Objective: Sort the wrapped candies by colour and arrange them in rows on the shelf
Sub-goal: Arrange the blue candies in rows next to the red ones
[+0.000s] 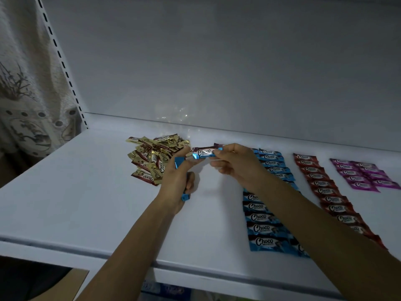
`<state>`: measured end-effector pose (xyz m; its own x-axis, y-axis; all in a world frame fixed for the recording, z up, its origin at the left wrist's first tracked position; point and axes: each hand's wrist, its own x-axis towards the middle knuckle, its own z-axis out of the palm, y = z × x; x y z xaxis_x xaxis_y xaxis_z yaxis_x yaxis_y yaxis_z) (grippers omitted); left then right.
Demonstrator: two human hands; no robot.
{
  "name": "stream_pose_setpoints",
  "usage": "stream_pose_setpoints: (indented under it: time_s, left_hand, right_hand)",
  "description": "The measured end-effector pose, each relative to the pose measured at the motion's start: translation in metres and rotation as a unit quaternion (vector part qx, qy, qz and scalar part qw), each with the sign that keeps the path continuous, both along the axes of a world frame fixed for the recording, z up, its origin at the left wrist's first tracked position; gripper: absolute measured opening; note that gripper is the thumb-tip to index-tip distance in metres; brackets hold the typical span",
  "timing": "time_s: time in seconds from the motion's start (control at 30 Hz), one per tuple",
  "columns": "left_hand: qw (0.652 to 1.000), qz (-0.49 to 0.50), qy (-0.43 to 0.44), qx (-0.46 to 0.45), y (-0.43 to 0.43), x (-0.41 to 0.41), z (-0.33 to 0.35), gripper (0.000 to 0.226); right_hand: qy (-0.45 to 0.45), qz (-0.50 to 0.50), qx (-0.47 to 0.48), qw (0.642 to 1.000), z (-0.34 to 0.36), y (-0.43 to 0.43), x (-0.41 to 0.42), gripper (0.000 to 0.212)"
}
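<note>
Left hand (178, 179), gold pile (156, 157) at its eleven o'clock, clutches spare candies (185, 197) and pinches one end of a blue candy (204, 153). Right hand (234, 164) pinches the other end. Toward three o'clock on the shelf (86, 203): blue row (267, 216), red row (329, 192), purple row (364, 174).

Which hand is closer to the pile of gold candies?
Left. The left hand sits right beside the gold candy pile; the right hand is farther right, by the blue row.

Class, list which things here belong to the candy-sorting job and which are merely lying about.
Belongs: left hand, right hand, held blue candy, gold candy pile, blue row, red row, purple rows, shelf.
Lying about: curtain, cardboard.
</note>
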<state>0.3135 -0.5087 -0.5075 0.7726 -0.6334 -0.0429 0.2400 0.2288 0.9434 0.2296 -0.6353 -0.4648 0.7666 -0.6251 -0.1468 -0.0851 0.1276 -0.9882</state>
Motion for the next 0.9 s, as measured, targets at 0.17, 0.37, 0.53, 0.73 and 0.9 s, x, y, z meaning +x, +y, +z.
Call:
stream_pose_setpoints:
  time_s: [0.17, 0.37, 0.53, 0.73, 0.9]
  left_hand:
    - [0.999, 0.004, -0.045, 0.002, 0.001, -0.004, 0.0, 0.013]
    - [0.994, 0.028, -0.103, 0.015, -0.001, -0.006, -0.003, 0.017]
    - [0.986, 0.086, -0.133, 0.053, -0.004, -0.008, -0.004, 0.032]
    - [0.992, 0.052, -0.109, 0.043, -0.002, -0.008, -0.007, 0.028]
    - [0.994, 0.042, -0.097, 0.018, -0.005, -0.005, -0.007, 0.035]
  right_hand:
    - [0.007, 0.006, -0.028, 1.0, -0.004, -0.005, -0.009, 0.013]
    - [0.022, 0.035, -0.106, 0.994, -0.006, 0.001, -0.013, 0.004]
    - [0.142, -0.028, -0.305, 0.941, -0.015, -0.009, -0.011, 0.013]
    - [0.23, -0.027, -0.6, 0.766, -0.025, -0.013, -0.015, 0.027]
    - [0.18, 0.109, -0.698, 0.684, -0.033, 0.017, -0.02, 0.031]
